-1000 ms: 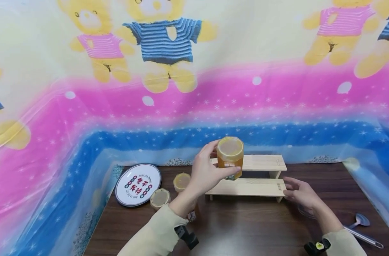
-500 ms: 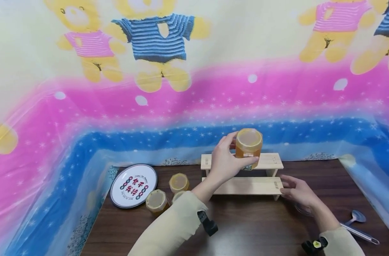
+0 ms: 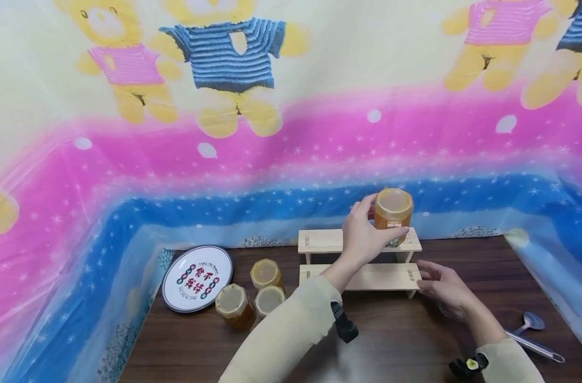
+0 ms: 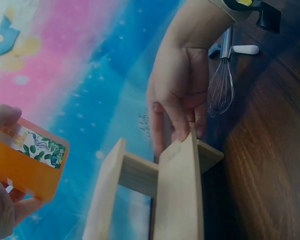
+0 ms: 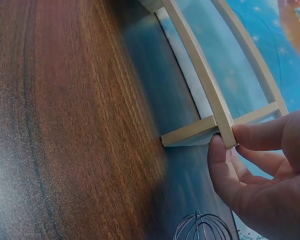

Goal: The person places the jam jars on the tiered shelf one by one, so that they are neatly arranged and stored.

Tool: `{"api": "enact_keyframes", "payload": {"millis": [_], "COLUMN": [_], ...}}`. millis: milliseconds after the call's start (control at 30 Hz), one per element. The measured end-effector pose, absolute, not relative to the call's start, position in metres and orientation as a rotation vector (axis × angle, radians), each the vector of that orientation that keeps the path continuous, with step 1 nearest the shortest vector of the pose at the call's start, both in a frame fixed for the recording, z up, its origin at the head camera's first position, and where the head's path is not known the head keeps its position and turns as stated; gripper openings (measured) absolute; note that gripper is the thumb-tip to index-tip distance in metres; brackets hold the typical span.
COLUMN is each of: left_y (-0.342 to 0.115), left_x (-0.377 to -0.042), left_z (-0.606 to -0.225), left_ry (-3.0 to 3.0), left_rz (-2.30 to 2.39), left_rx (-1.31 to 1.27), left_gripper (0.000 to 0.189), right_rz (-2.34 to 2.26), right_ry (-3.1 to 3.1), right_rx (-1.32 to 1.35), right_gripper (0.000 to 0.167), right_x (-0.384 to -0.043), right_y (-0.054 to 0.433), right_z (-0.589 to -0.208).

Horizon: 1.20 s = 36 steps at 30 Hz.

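My left hand [image 3: 362, 234] grips a jar of amber honey [image 3: 394, 210] with a pale lid, fingers round the far side and thumb across the front. The jar is upright, above the right part of the upper board of a two-step wooden rack [image 3: 377, 276]. Its label with green leaves [image 4: 42, 150] shows in the left wrist view, where the jar hangs apart from the rack. My right hand [image 3: 444, 284] pinches the right end of the lower board between thumb and fingers, seen closely in the right wrist view.
Three more honey jars [image 3: 266, 274] stand left of the rack, beside a white plate [image 3: 197, 279] with red lettering. A whisk [image 4: 221, 92] and a metal spoon-like utensil [image 3: 533, 321] lie at the right. A printed curtain [image 3: 319, 149] rises behind the table.
My left hand has carried the honey jar rightward along the rack, from over its left half to its right end. My right hand has stayed at the lower board's end.
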<state>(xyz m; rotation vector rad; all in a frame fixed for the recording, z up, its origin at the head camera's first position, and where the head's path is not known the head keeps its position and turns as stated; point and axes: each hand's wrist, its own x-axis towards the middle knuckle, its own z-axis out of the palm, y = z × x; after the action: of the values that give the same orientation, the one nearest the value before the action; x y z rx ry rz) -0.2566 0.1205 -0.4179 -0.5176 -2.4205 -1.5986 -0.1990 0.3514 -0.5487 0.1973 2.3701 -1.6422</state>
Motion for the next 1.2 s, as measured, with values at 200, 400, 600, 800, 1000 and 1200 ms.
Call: {"api": "enact_keyframes", "payload": {"millis": [200, 400, 600, 800, 1000, 1200], "left_y": [0.135, 0.143, 0.149, 0.153, 0.156, 0.155], "left_x": [-0.262, -0.266, -0.269, -0.273, -0.273, -0.272], "left_z": [-0.432, -0.445, -0.454, -0.458, -0.458, -0.457], "left_ry": [-2.442, -2.463, -2.489, -2.502, -2.504, -2.532], "left_rz": [-1.583, -1.565, -1.566, -1.539, -1.543, -1.565], "left_rx": [-0.481, -0.441, -0.392, -0.359, -0.338, -0.323], "left_gripper": [0.085, 0.083, 0.082, 0.081, 0.083, 0.085], "right_rz": [-1.62, -1.619, -1.619, -1.637, -1.644, -1.648], "right_ry": [2.385, 2.38, 2.381, 2.377, 2.372, 2.37], "right_rx": [0.196, 0.208, 0.229, 0.212, 0.198, 0.203], "right_gripper": [0.067, 0.066, 0.066, 0.066, 0.066, 0.066], "right_x": [-0.199, -0.198, -0.199, -0.198, -0.197, -0.197], "right_y": [0.351, 0.349, 0.35, 0.35, 0.351, 0.351], "right_z": [-0.547, -0.544, -0.544, -0.545, -0.545, -0.546]}}
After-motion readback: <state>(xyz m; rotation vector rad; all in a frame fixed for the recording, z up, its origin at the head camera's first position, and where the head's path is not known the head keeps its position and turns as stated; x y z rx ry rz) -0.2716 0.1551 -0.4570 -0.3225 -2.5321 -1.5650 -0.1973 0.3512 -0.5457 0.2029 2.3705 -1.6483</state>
